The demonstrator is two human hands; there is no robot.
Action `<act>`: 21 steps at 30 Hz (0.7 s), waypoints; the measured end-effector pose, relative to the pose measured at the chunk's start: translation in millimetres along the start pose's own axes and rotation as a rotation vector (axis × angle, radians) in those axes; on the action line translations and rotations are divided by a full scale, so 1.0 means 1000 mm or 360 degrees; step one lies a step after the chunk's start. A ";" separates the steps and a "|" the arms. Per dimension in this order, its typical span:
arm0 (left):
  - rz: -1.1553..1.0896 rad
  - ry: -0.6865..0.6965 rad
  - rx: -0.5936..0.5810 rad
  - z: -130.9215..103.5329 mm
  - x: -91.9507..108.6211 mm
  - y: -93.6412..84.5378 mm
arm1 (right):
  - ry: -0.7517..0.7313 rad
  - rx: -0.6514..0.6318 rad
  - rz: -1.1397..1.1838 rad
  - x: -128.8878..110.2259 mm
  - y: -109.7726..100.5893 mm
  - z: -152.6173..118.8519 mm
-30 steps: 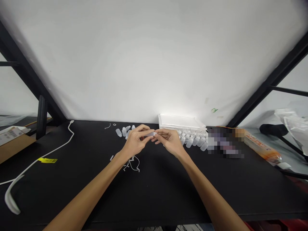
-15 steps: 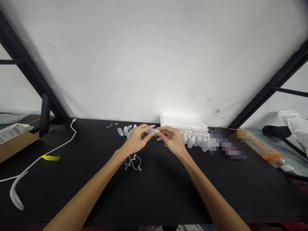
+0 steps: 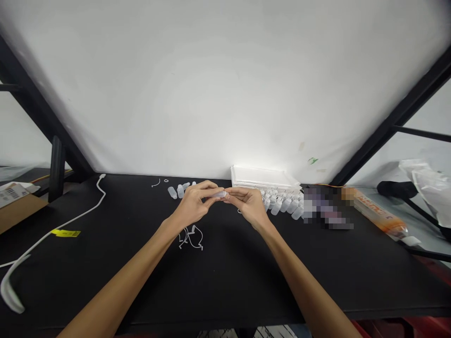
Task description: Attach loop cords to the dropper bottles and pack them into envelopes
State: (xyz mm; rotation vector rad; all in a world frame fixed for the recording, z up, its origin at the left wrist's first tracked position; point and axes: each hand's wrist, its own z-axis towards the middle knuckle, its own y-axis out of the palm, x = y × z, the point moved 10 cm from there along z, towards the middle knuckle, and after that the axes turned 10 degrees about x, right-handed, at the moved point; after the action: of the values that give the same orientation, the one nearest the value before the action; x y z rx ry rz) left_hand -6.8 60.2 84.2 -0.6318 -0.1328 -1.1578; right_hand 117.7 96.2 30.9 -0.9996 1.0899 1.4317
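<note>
A small translucent plastic bottle [image 3: 220, 193] lies sideways between my two hands above the black table. My left hand [image 3: 194, 204] is closed round its body, with the fingers covering much of it. At the bottle's right end, the fingertips of my right hand [image 3: 249, 205] pinch the neck; whether a cap is there I cannot make out. Several similar loose bottles [image 3: 172, 192] lie behind my left hand. To the right of my right hand stands a cluster of small bottles [image 3: 276, 206], with thin white loops among them. White curved plastic straps [image 3: 195, 237] lie in front of my left wrist.
A stack of white sheets or trays [image 3: 264, 176] is at the wall behind the bottle cluster. On the left are a white cable [image 3: 79, 215], a yellow tag [image 3: 66, 233] and a cardboard box [image 3: 21, 206]. An orange-and-clear package [image 3: 378, 215] lies on the right.
My left fingers have closed further over the bottle, and less of it shows. Both hands stay together at the bottle; the whole view has shifted slightly.
</note>
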 end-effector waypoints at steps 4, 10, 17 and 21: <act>0.0033 0.0061 0.0011 0.000 0.003 0.001 | 0.0092 0.0042 0.0047 0.006 -0.003 0.000; 0.0101 0.0201 0.0055 -0.003 0.007 0.001 | 0.0194 0.0090 0.0117 0.006 -0.002 -0.003; 0.0158 0.0342 0.0062 -0.011 0.009 0.007 | 0.0389 0.0164 0.0130 0.018 -0.005 -0.006; 0.0275 0.0424 0.0059 -0.016 0.011 0.011 | 0.0462 0.0191 0.0125 0.023 -0.009 -0.006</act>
State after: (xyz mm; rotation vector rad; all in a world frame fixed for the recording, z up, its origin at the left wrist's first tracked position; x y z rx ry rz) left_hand 3.7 45.1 71.1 -0.4421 0.1250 -1.0589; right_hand 123.8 96.8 6.1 -1.1114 1.4228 1.2915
